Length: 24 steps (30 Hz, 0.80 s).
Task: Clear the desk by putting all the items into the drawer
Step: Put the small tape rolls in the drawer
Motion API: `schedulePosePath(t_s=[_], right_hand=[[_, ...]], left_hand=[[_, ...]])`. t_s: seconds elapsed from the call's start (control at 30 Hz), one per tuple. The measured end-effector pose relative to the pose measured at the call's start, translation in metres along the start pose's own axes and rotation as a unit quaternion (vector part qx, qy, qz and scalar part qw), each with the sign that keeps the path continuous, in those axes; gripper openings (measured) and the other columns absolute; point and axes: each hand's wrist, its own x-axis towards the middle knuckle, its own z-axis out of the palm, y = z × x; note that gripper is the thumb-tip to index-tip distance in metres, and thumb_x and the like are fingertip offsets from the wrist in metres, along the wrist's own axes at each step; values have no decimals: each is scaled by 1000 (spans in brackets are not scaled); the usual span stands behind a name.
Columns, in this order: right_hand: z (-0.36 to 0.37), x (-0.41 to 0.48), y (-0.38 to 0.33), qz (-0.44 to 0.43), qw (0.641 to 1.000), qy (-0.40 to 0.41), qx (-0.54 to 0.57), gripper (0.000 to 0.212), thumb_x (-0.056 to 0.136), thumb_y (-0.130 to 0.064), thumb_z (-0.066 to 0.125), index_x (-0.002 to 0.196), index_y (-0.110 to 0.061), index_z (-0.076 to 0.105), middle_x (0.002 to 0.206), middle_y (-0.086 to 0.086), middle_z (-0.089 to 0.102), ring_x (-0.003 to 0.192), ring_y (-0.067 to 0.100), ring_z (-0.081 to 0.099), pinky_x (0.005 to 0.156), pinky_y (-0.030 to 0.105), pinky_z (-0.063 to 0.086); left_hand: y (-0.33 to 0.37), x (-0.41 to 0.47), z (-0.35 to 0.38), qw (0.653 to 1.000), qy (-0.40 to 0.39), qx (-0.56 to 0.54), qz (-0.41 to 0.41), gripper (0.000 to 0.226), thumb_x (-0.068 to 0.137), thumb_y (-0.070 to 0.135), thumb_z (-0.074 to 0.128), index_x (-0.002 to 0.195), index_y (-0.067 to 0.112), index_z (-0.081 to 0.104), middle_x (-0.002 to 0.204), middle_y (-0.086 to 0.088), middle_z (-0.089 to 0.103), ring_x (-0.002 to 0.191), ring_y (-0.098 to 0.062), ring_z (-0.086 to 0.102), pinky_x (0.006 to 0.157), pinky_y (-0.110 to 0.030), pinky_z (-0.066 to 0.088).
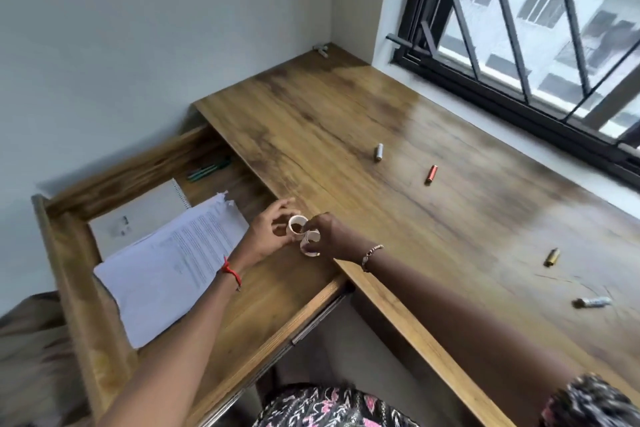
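- Drawer (pixel 65 253): pulled open, holding papers (pixel 166 263).
- Left hand (pixel 268 232): fingers pinching one tape roll (pixel 298 224) above the drawer.
- Right hand (pixel 330 234): gripping a second roll (pixel 310 244) (touching the first).
- Desk (pixel 450 218): four batteries (pixel 432 174) scattered.

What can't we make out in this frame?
Head view only:
- Printed text on the papers in the drawer: too small.
- Notebook: mostly under the papers.
- Pens: shadowed by the desk edge, count unclear.
- Two rolls: partly covered by left hand and right hand.
- Battery labels: blurred.
- Grey thing in the far corner: too small.
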Motion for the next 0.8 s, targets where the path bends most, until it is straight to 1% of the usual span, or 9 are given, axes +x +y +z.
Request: schedulePosePath(t_s=[0.07,0.1,0.2,0.23,0.37,0.47,0.53,0.67,0.8], right_hand=[[12,16,-12,5,1000,3,5,36,81,-16,67,114,-1,63,114,17,63,107,29,55,87,27,36],[20,25,-18,14,1000,3,7,36,81,-16,67,113,-2,63,114,17,63,107,29,55,88,29,37],[47,50,-32,45,999,-1,11,37,81,-20,66,114,-3,63,112,17,63,106,30,55,88,33,40],[56,58,-36,58,998,-8,6,38,82,-22,65,115,-4,62,112,16,62,107,30,54,88,33,40],[82,95,-45,120,993,-17,-9,42,87,-21,59,125,-4,54,121,15,56,113,29,49,91,34,37],[95,127,-41,161,987,6,-13,33,88,-18,57,117,-2,58,117,17,58,106,31,55,82,33,41],[99,145,-37,185,982,18,-14,28,88,-16,57,110,0,60,113,18,60,101,32,58,77,34,44],[105,177,-25,208,978,20,-18,30,92,-18,53,114,2,55,120,18,55,111,31,53,89,36,42],[111,201,-20,224,974,-11,0,33,95,-17,47,123,1,47,129,18,48,117,30,49,93,34,39]], left_hand=[[-14,0,-19,1000,19,-5,-9,63,77,-11,62,132,12,42,113,2,60,104,-2,58,89,-8,44],[-23,0,-31,999,32,-3,-18,60,79,-15,54,131,11,44,115,0,59,107,-7,56,92,-11,42],[-50,3,-61,997,64,12,-42,57,79,-18,43,128,10,48,120,-1,57,116,-14,50,104,-30,40],[-59,5,-70,996,66,17,-51,55,80,-17,44,128,10,48,123,-3,57,120,-15,49,105,-31,38],[-93,18,-95,994,40,71,-73,54,82,-5,56,133,10,43,138,-6,48,132,-19,40,103,-21,30],[-120,31,-108,989,13,128,-73,61,81,3,64,136,9,38,144,-10,38,136,-23,30,108,-29,29],[-136,36,-112,984,3,165,-70,67,80,7,67,139,10,35,149,-10,30,141,-24,20,112,-33,23],[-167,42,-110,956,-21,285,-63,83,78,26,71,145,15,23,157,-9,10,145,-28,1,116,-42,11],[-186,42,-106,931,-46,355,-72,96,76,45,68,148,20,10,157,-9,-9,144,-31,-13,114,-53,-1]])
